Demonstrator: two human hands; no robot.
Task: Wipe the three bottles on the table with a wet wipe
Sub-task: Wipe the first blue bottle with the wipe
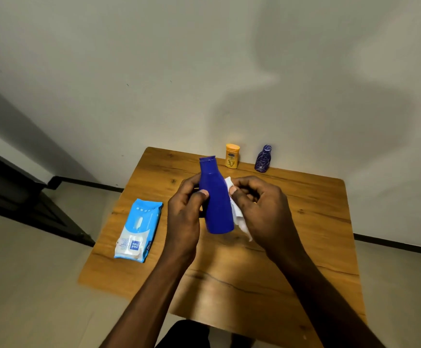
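Both hands meet above the middle of the wooden table [304,222], forearms reaching in from the near edge. The left hand [184,212] curls round the blue bottle [215,199], thumb across its front, holding it upright and slightly tilted. The right hand [262,207] presses a white wet wipe [237,217] against the bottle's right side, thumb and fingers pinching it. The wipes pack [138,229] lies far left; the yellow bottle [232,155] and the patterned purple bottle [263,159] stand by the wall.
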